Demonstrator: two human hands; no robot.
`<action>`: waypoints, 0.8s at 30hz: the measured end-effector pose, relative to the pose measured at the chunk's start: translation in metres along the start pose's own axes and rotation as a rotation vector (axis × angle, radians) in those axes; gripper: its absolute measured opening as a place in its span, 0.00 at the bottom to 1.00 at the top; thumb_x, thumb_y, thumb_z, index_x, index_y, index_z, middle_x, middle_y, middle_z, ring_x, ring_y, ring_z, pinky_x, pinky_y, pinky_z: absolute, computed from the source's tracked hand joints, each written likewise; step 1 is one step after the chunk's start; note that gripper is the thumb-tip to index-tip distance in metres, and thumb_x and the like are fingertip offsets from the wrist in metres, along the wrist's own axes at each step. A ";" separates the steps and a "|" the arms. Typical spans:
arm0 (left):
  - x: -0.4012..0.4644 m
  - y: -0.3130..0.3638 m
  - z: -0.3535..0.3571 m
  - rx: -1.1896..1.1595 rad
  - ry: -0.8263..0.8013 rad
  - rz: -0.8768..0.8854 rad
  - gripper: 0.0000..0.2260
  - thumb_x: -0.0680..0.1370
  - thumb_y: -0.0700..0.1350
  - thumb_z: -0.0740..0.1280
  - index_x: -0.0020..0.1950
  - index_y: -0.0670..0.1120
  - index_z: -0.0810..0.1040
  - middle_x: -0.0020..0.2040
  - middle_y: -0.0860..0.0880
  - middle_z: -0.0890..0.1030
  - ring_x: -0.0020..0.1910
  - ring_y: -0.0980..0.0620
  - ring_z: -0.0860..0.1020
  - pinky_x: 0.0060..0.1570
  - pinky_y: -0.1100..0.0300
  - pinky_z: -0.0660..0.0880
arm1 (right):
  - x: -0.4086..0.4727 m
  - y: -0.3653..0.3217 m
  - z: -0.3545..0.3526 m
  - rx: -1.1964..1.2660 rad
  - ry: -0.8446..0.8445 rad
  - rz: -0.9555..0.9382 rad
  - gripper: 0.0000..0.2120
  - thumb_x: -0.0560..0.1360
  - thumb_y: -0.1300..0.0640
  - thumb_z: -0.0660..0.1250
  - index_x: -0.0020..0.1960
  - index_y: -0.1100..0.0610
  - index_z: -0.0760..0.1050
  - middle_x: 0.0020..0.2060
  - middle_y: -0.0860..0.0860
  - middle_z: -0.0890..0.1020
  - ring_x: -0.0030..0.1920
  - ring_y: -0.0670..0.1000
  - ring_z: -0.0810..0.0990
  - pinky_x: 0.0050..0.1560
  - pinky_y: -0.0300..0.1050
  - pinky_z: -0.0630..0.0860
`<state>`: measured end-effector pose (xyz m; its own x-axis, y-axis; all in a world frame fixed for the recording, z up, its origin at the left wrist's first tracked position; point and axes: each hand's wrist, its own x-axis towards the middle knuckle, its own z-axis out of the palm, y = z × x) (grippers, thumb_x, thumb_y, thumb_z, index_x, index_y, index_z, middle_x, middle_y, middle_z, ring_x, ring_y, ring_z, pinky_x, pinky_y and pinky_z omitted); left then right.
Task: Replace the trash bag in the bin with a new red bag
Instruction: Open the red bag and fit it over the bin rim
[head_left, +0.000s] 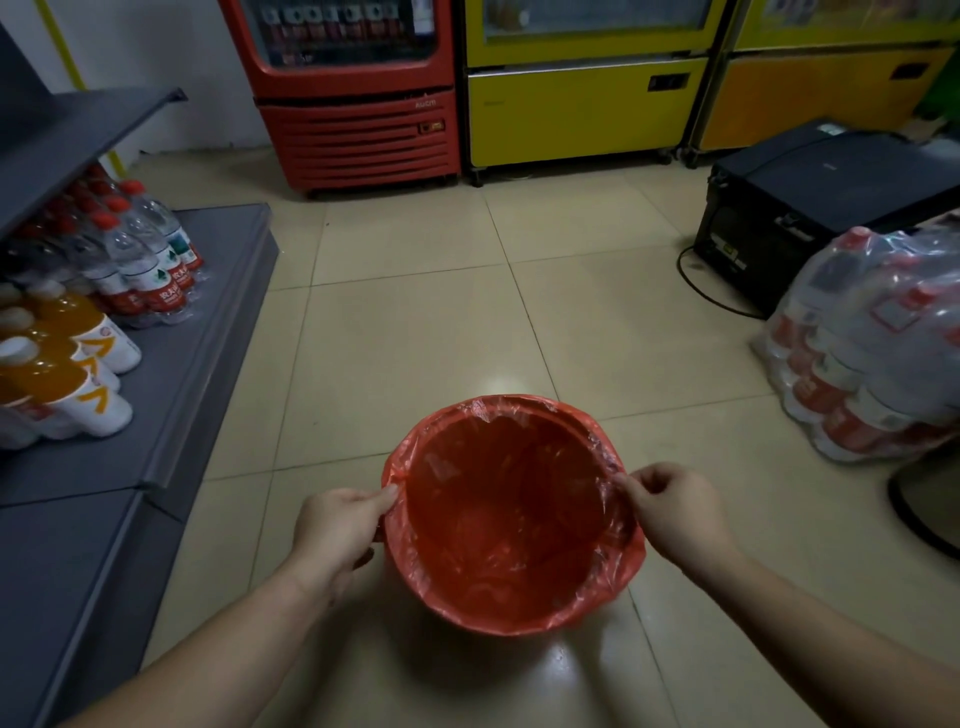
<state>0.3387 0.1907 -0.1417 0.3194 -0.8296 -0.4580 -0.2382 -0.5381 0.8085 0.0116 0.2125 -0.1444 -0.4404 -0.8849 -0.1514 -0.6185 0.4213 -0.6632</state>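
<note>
The bin (511, 519) itself is almost wholly hidden: a red bag (519, 597) lines it and folds over the rim all round, so only the round mouth and the dim red inside can be made out. Its outer wall cannot be seen from this high angle. The bottom of the bag is dark and creased, and whether anything lies in it cannot be told. Both forearms are cut off by the lower edge of the view.

The bin stands on the tiled floor (415, 312), close in front of the person, between the two hands. The bag is thin, glossy and slightly see-through, with pale wrinkles near the far rim and a loose skirt hanging over the near side.

The left hand (337, 525) is at the left rim, fingers (382, 501) pinched together on the bag's edge. The right hand (675, 514) is at the right rim, its fingers likewise pinched on a fold of the plastic.

To the left a grey shelf (208, 338) carries water bottles (145, 254) and orange drinks (78, 364), partly cut off. A red cooler (358, 130) and a yellow cooler (582, 109) stand at the back, tops out of view. At right are a black box (810, 197) and a wrapped pack (872, 343) of bottles.
</note>
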 end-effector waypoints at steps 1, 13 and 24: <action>0.001 -0.002 0.000 -0.053 0.013 -0.026 0.08 0.74 0.49 0.75 0.42 0.45 0.86 0.34 0.49 0.87 0.39 0.47 0.85 0.38 0.55 0.77 | 0.000 0.001 0.001 0.072 -0.006 0.020 0.16 0.73 0.45 0.72 0.32 0.54 0.81 0.26 0.48 0.83 0.31 0.49 0.81 0.37 0.48 0.78; 0.005 -0.024 0.010 -0.098 -0.118 -0.163 0.14 0.83 0.49 0.62 0.42 0.45 0.79 0.34 0.46 0.81 0.36 0.48 0.77 0.35 0.55 0.72 | -0.009 0.009 0.000 0.640 -0.237 0.248 0.15 0.80 0.56 0.66 0.36 0.60 0.76 0.25 0.50 0.76 0.19 0.40 0.70 0.21 0.32 0.67; -0.047 -0.010 -0.008 0.165 0.059 -0.011 0.20 0.71 0.62 0.75 0.49 0.48 0.76 0.43 0.49 0.83 0.44 0.47 0.82 0.42 0.52 0.80 | -0.057 0.002 0.003 0.152 0.062 0.134 0.23 0.64 0.30 0.69 0.46 0.48 0.74 0.32 0.44 0.81 0.34 0.42 0.79 0.31 0.41 0.71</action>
<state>0.3334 0.2363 -0.1253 0.3754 -0.8157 -0.4401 -0.3804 -0.5686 0.7294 0.0376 0.2634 -0.1392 -0.5543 -0.8070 -0.2035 -0.4481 0.4954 -0.7441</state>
